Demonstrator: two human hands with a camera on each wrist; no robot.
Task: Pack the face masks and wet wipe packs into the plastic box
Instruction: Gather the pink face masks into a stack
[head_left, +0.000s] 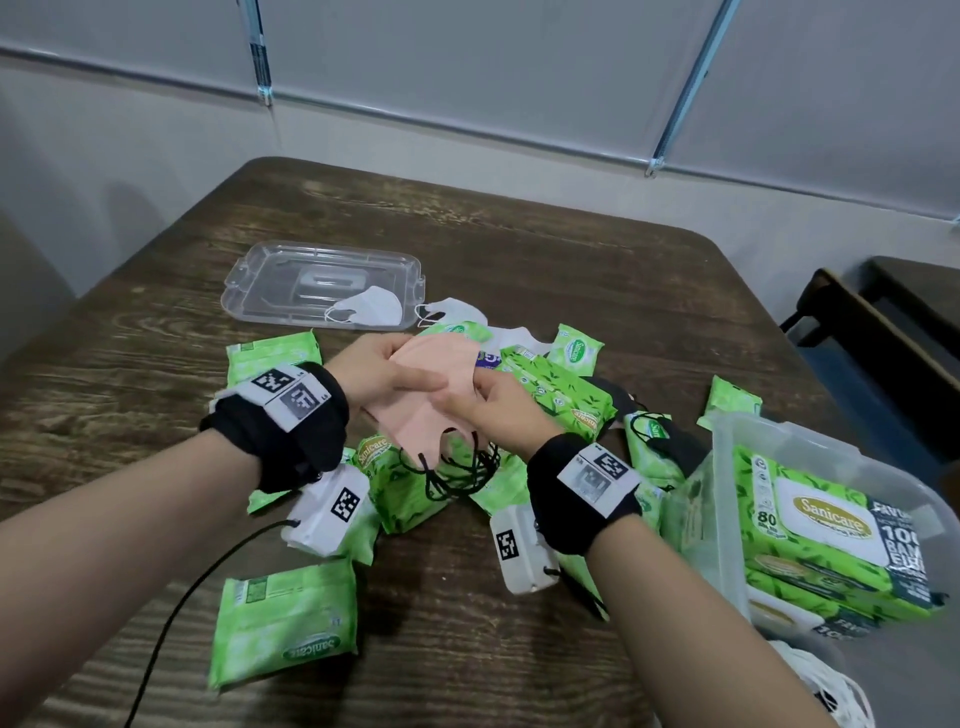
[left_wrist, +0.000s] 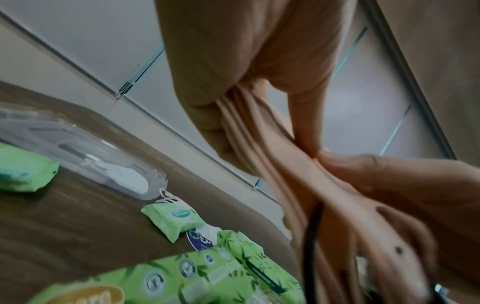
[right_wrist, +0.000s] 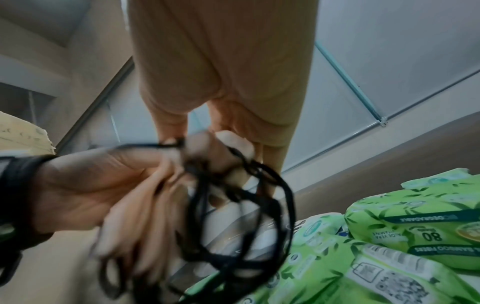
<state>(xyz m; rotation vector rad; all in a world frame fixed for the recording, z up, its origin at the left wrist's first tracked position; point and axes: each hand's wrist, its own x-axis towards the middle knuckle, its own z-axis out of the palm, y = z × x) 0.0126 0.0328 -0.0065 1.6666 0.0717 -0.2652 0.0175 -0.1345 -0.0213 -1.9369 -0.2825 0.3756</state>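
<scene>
Both hands hold a stack of pink face masks above the middle of the table. My left hand grips its left side, thumb on top. My right hand pinches the lower right edge, where black ear loops dangle. In the left wrist view the pink masks are fanned between thumb and fingers; in the right wrist view the black ear loops hang in front of them. The clear plastic box stands at the right with large wet wipe packs inside. Several green wipe packs lie scattered below my hands.
The clear lid lies at the back left with a white mask on it; another white mask lies beside it. Black masks sit among the packs near the box. A dark bench stands beyond the table's right edge.
</scene>
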